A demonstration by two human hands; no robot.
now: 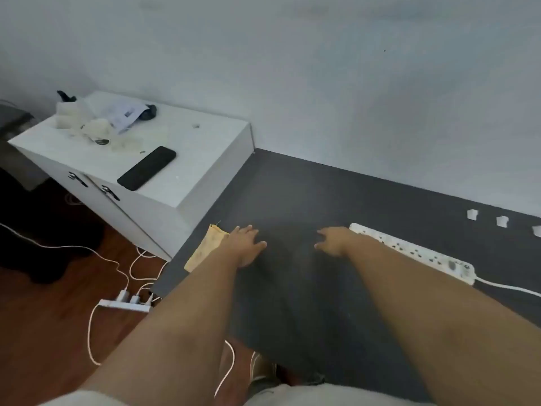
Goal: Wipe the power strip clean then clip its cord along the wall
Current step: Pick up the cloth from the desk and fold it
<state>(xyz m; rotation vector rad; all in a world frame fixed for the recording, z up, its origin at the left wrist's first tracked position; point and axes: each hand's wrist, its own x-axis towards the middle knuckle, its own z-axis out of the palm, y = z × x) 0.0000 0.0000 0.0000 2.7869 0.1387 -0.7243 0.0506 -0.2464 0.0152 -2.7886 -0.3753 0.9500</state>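
A long white power strip (415,253) lies on the dark table (292,303), angled from centre toward the right. Its white cord (509,288) runs off to the right edge. My right hand (332,240) hovers just left of the strip's near end, fingers spread, holding nothing. A folded yellow cloth (205,249) lies at the table's left edge. My left hand (247,244) rests flat and empty on the table, right beside the cloth. Three small white cord clips (472,214) sit in a row near the wall on the right.
A white cabinet (187,183) stands left of the table with a black phone (147,167), papers and small clutter on top. On the wooden floor a second power strip (124,304) holds several chargers with white cables. The white wall (351,98) runs behind the table.
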